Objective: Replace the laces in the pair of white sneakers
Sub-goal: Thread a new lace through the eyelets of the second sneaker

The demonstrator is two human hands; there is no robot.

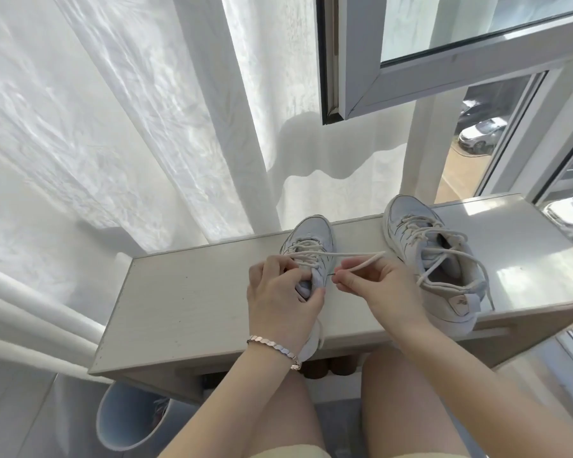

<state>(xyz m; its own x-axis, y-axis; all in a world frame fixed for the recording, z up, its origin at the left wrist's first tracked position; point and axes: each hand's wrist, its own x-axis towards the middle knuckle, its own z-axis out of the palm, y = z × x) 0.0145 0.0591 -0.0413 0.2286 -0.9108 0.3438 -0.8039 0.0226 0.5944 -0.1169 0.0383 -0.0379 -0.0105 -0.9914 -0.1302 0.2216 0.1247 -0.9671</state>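
1. The left hand grips the near part of one white sneaker, fingers curled round its collar.
2. The right hand pinches a cream lace just beside that sneaker. The lace runs back to its eyelets.
3. The second sneaker stands to the right on the bench, loosely laced, its heel at the front edge.
4. A pale bin stands below the bench's left end. What is in it is unclear.
5. Bare bench top stretches left of the hands.
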